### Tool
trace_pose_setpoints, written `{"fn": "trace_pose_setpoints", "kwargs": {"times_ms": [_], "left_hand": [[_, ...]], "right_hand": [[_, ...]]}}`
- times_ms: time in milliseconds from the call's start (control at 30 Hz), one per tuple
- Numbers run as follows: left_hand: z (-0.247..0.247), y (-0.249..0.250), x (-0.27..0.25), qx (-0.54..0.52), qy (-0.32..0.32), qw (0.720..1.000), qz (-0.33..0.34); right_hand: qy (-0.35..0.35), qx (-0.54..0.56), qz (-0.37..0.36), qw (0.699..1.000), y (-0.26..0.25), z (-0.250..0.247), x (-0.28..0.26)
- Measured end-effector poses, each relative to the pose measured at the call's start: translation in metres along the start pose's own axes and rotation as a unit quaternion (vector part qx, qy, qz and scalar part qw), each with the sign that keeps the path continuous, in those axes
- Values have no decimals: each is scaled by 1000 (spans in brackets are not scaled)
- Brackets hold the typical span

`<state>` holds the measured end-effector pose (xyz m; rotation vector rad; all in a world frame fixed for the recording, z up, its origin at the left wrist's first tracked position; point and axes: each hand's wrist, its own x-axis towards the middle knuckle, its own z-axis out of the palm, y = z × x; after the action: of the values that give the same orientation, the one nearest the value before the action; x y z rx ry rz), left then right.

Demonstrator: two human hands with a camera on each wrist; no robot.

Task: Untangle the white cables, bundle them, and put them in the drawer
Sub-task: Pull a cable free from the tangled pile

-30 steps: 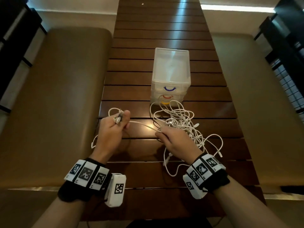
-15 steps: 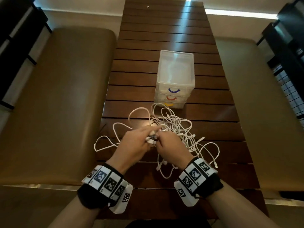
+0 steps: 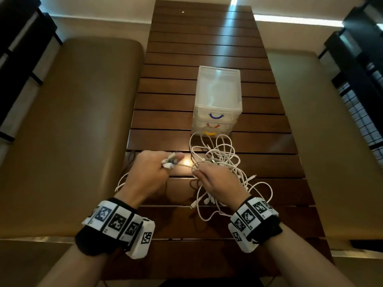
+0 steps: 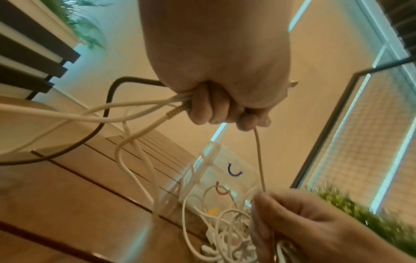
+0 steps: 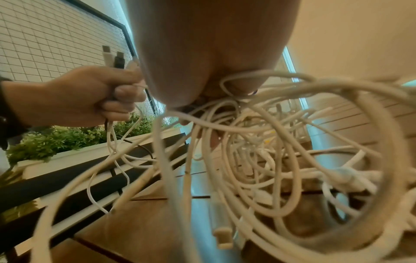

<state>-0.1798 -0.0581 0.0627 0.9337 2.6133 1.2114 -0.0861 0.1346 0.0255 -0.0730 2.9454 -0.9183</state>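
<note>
Meanwhile the left hand (image 3: pixel 148 175) fingers (image 4: pixel 209 108) clamp several cable plugs (image 3: pixel 169 161). Right hand (image 3: pixel 217 181) fingers (image 4: pixel 264 202) pinch one strand, the white cables (image 3: pixel 219 160) tangled just beyond them.

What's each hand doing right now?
Left hand: closed around a bunch of cable ends.
Right hand: fingers pinching a cable from the tangle.

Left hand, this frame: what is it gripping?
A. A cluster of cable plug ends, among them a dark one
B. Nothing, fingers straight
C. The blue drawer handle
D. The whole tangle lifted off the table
A: the left hand is curled round several plug ends, white and dark, sticking up above its fingers, while the tangle stays by the right hand.
</note>
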Motion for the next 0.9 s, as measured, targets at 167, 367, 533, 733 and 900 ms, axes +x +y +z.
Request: {"fn": "trace_pose_setpoints", "kwargs": {"times_ms": [167,367,533,733,900], "left_hand": [[-17,14,0,-214,113,970,-20],[-29,13,1,-319,172,929,-75],[-32,11,4,-326,175,922,-110],[-12,-8,3,-124,70,977,-161],[1,16,-3,-152,65,986,-1]], "right_hand": [[36,-4,-15,999,-3,-14,14],[55,-29,-8,998,-5,-16,27],[251,-96,28,963,-12,-5,22],[-10,-83,215,973,9,13,3],[-8,-47,211,976,2,2,10]]}}
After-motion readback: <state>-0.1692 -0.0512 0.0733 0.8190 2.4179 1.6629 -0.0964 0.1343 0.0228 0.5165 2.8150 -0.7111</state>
